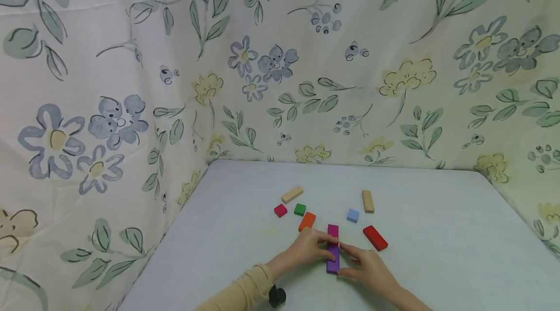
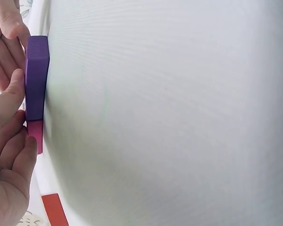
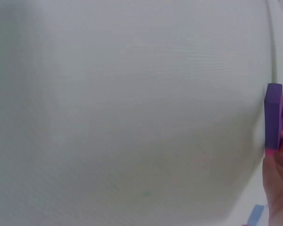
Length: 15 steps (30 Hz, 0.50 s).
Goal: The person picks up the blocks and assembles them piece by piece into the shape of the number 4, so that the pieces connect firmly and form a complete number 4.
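Observation:
A purple block (image 1: pixel 333 267) and a magenta block (image 1: pixel 333 230) lie end to end in one line on the table, the magenta one farther from me. My left hand (image 1: pixel 308 245) comes from the left, its thumb on the purple block and a finger by the join. On the other side, my right hand (image 1: pixel 366 267) holds the purple block, thumb at its near corner and a finger by the join. Both wrist views show the purple block (image 2: pixel 37 77) with fingers around it; in the right wrist view most of the hand (image 3: pixel 278 186) is cut off.
Beyond my hands lie an orange block (image 1: pixel 307 222), a green block (image 1: pixel 300 209), a small red block (image 1: pixel 280 210), a light blue block (image 1: pixel 353 215), a long red block (image 1: pixel 375 237), and two wooden blocks (image 1: pixel 292 195). Floral cloth (image 1: pixel 306 121) hangs behind the white table (image 1: pixel 437 252).

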Motion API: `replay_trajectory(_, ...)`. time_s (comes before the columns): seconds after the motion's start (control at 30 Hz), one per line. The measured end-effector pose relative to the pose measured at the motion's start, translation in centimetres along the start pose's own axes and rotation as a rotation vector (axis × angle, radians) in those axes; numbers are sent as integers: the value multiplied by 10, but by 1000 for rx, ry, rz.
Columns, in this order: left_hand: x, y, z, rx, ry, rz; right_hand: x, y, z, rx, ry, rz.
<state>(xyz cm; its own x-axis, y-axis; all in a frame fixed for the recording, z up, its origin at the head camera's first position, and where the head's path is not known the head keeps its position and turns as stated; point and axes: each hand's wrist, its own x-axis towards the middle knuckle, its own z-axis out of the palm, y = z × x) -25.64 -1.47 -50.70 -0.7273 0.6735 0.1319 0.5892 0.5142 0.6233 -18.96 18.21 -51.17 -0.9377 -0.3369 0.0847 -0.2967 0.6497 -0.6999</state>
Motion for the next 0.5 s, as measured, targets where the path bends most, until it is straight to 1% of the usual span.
replay_trajectory(0.1, 0, 1, -1, 21, 2, 7, 1, -1, -3, 40, -20, -31)
replay_trajectory(0.17, 0, 2, -2, 30, 6, 15, 2, -2, -6, 61, -32, -37)
replay_trajectory(0.27, 0, 1, -2, 47, 11, 31, 3, -5, -8, 57, -40, -33)
replay_trajectory(0.43, 0, 0, -1, 53, 4, 29, 4, -13, -14, 45, -4, -43)
replay_trajectory(0.5, 1, 0, -2, 44, -3, 13, 5, -15, -17, 45, 24, -61)
